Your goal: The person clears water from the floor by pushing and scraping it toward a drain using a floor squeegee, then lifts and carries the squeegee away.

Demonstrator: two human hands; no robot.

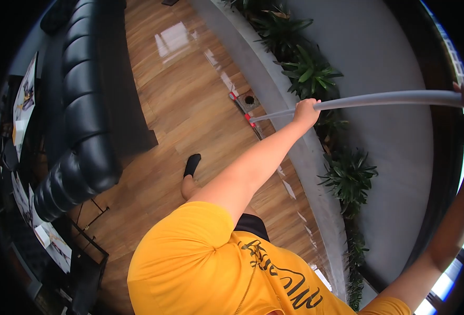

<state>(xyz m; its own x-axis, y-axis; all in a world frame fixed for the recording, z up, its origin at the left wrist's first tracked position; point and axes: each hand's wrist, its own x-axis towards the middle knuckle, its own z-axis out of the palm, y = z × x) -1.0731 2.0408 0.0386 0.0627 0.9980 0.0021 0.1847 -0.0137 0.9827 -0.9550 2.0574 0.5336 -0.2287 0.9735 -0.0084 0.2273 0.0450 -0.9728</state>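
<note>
While the left hand (306, 111) grips the grey mop handle (384, 98) firmly, the right hand (461, 90) closes on its upper end; mop head (245, 111) rests on wooden floor (190, 100).

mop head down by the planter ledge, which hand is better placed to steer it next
Left, probably. The left hand grips the gray pole lower down, nearer the mop head on the wood floor. The right hand is at the pole's far upper end, barely visible at the frame edge.
</note>
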